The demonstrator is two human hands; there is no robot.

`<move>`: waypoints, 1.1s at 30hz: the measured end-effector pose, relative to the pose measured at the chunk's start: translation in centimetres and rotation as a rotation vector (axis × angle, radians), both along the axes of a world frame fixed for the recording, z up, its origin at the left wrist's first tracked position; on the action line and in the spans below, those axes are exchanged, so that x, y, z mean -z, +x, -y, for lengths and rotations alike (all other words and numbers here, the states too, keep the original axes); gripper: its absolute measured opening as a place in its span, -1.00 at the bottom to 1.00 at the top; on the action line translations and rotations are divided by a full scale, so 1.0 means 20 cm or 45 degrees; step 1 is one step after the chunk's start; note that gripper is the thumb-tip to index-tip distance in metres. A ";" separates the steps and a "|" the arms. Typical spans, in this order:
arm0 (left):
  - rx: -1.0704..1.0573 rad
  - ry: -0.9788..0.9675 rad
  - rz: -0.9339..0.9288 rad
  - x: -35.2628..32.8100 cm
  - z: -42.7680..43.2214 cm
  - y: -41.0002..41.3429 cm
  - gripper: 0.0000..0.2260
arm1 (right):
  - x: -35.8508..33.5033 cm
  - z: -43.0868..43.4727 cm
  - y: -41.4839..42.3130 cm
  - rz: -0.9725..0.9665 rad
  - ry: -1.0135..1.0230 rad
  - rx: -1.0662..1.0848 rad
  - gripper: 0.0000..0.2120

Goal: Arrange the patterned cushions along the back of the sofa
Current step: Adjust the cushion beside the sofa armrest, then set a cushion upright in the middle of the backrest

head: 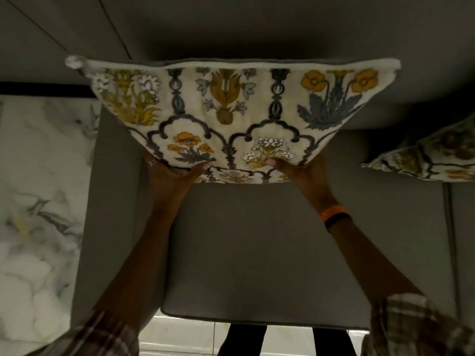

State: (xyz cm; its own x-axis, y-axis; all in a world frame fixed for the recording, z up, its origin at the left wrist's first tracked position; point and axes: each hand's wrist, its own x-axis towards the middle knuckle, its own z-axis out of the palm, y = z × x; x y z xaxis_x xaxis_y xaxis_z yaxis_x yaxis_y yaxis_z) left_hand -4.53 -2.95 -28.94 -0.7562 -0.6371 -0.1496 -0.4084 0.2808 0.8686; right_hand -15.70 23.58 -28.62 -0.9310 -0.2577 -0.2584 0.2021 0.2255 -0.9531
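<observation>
Two hands grip one patterned cushion (231,119) by its near edge: left hand (174,173) at 7 o'clock of it, right hand (298,170) at 5 o'clock, thumbs on the face, fingers hidden beneath. The cushion extends toward 12 o'clock from both grips, long axis running 9 to 3, far edge against the sofa back (257,29). Neither hand looks nearer. A second cushion (426,155) at 3 o'clock is cut off by the frame. Contact below cannot be told.
</observation>
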 end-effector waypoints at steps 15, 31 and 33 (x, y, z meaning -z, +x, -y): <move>0.061 0.090 0.420 0.13 -1.10 0.20 -0.01 | -0.01 -0.91 0.19 0.120 0.438 0.193 0.02; 0.481 0.392 -0.148 -0.14 -2.53 -1.03 -0.27 | -0.32 -2.66 -0.85 -0.146 0.316 0.048 -0.04; 0.356 0.390 -0.181 -0.14 -2.55 -1.02 -0.33 | -0.35 -2.64 -0.88 -0.123 0.249 0.010 -0.12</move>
